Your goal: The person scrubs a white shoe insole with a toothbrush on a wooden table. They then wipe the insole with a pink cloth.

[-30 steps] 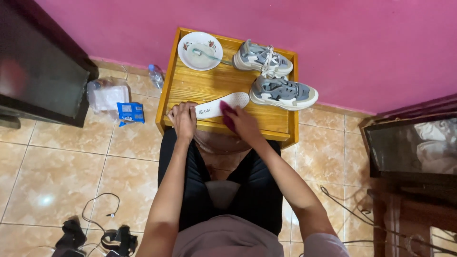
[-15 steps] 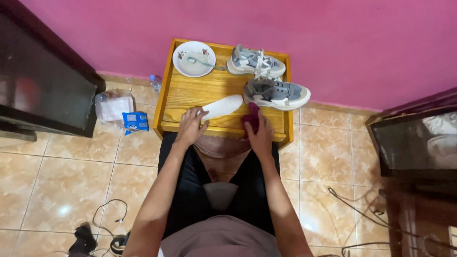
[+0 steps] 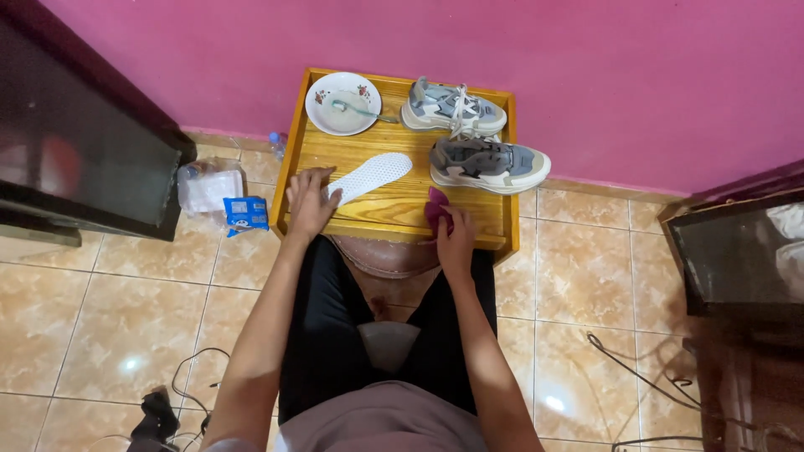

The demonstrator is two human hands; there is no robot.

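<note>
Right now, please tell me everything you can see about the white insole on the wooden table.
The white insole is a flat, foot-shaped pad, white, with a fine dotted texture; it looks like soft foam or fabric. It lies flat on the wooden table, set diagonally: its rounded toe end points up and right toward the grey shoes, its heel end toward the near left. The left hand rests on the heel end and pins it. The right hand, which holds a magenta cloth, does not touch it.

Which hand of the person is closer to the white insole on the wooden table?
The left hand: it rests on the near end of the white insole. The right hand is apart from it, at the table's front edge, holding a magenta cloth.
</note>
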